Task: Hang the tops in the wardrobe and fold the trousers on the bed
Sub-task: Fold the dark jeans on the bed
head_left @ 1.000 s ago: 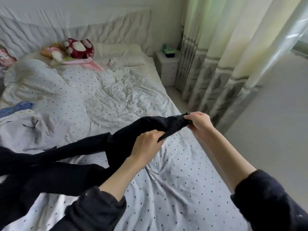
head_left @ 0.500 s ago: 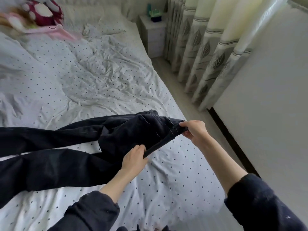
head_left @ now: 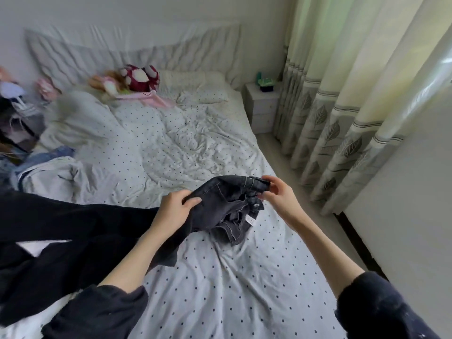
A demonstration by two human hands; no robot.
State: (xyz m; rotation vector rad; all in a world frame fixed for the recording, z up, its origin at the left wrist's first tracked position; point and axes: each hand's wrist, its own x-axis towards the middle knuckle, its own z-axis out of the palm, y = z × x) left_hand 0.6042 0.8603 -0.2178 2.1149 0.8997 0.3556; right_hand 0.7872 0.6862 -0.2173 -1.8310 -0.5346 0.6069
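A pair of dark grey jeans [head_left: 220, 206] lies across the bed [head_left: 232, 277], its legs stretching off to the left and its waist bunched up in the middle. My left hand [head_left: 175, 207] pinches the waist fabric on the left side. On the right, the fingertips of my right hand [head_left: 277, 196] hold the waistband edge near the button. A white label shows inside the open waist. A pale top [head_left: 56, 177] lies crumpled at the bed's left side.
Soft toys [head_left: 137, 78] and a pillow [head_left: 195, 90] lie at the head of the bed. A white nightstand [head_left: 263, 106] stands at the far right corner beside long curtains [head_left: 342, 101]. More clothes are piled at the left edge [head_left: 17, 123]. A white wall panel [head_left: 403, 216] is at right.
The jeans' waist was pulled taut between my hands; now it is slack and bunched, my hands are closer together, and the view has tilted up toward the headboard.
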